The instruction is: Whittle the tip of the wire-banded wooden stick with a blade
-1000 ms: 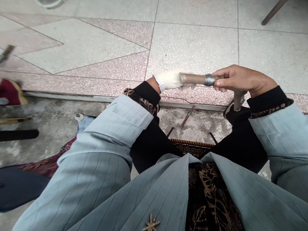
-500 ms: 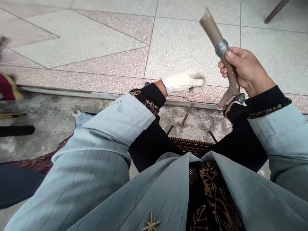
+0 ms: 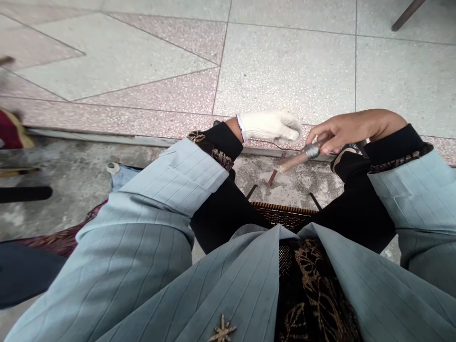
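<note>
My right hand (image 3: 351, 129) is bare and pinches a brown wooden handle (image 3: 297, 159) with a metal wire band near its grip, its free end pointing down and left toward the floor. My left hand (image 3: 272, 126) wears a white knit glove and is curled into a loose fist just left of the handle; whether it holds anything is hidden. A thin reddish metal tool (image 3: 273, 175) lies on the concrete below both hands. I sit with my knees apart, in pale blue striped sleeves and black trousers.
Terrazzo tiles (image 3: 285, 61) lie ahead, one step above the rough concrete strip (image 3: 71, 175). A woven seat edge (image 3: 285, 216) shows between my knees. Dark cloth and a red object (image 3: 12, 133) lie at the left. A furniture leg (image 3: 406, 16) stands at the top right.
My right hand swung the handle up to near vertical, then brought it down low, so its end now points down-left. My gloved left hand let go of it and stays curled in place.
</note>
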A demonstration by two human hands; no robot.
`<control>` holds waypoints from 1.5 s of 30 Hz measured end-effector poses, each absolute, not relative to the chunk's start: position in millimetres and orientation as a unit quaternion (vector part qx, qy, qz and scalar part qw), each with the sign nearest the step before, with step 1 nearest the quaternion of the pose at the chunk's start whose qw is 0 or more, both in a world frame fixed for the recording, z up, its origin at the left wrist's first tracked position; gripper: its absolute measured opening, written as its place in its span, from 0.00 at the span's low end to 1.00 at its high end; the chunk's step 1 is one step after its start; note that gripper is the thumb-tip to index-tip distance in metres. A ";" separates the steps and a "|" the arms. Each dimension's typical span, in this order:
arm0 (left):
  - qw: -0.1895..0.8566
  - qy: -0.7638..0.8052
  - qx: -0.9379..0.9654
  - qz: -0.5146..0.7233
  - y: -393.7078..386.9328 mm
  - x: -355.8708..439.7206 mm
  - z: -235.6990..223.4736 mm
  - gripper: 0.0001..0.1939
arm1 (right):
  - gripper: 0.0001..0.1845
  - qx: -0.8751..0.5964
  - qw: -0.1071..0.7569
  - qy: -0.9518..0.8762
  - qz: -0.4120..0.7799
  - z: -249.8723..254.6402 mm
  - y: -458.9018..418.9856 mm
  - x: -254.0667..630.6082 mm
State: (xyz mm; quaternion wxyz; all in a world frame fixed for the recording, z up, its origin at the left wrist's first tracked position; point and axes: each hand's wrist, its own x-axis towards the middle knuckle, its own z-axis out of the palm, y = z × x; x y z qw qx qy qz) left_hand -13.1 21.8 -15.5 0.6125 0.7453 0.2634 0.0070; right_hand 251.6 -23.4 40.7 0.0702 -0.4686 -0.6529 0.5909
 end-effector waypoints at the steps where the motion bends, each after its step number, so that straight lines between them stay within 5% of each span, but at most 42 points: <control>1: 0.635 0.261 0.726 0.036 22.7 -14.1 -14.6 0.08 | 0.22 -0.463 0.087 -0.647 0.600 44.0 -25.6 252.6; 7: 0.643 0.278 0.698 0.148 23.7 -14.8 -6.2 0.16 | 0.25 -0.464 0.386 -0.527 0.599 48.9 -30.1 249.3; 10: 0.652 0.269 0.702 0.096 17.9 -9.9 -9.2 0.16 | 0.22 -0.518 0.433 -0.510 0.532 41.2 -22.3 248.3; 14: 0.666 0.247 0.701 0.065 11.6 -6.1 -12.7 0.14 | 0.17 -0.657 0.355 -0.538 0.390 32.2 -12.7 249.9; 18: 0.639 0.256 0.722 0.072 11.3 -10.0 -6.5 0.12 | 0.14 -0.691 0.142 -0.633 0.319 26.1 -10.4 250.1; 21: 0.615 0.281 0.732 0.081 13.1 -15.9 0.9 0.10 | 0.11 -0.604 -0.018 -0.718 0.346 23.1 -11.3 250.0; 23: 0.603 0.303 0.733 0.086 15.7 -19.9 4.0 0.08 | 0.11 -0.524 -0.043 -0.732 0.433 23.9 -13.1 249.8; 28: 0.602 0.337 0.715 0.116 27.2 -25.0 -0.2 0.05 | 0.17 -0.460 0.002 -0.661 0.593 39.0 -22.6 248.0; 36: 0.605 0.313 0.722 0.121 21.8 -13.7 -18.1 0.07 | 0.22 -0.495 0.373 -0.548 0.561 41.6 -28.4 239.5; 41: 0.539 0.314 0.779 0.066 14.4 -9.5 -13.2 0.11 | 0.16 -0.617 0.338 -0.540 0.463 25.4 -16.1 242.3; 45: 0.452 0.324 0.830 0.045 19.0 -15.1 -2.2 0.13 | 0.17 -0.679 0.168 -0.626 0.344 20.1 -9.2 251.1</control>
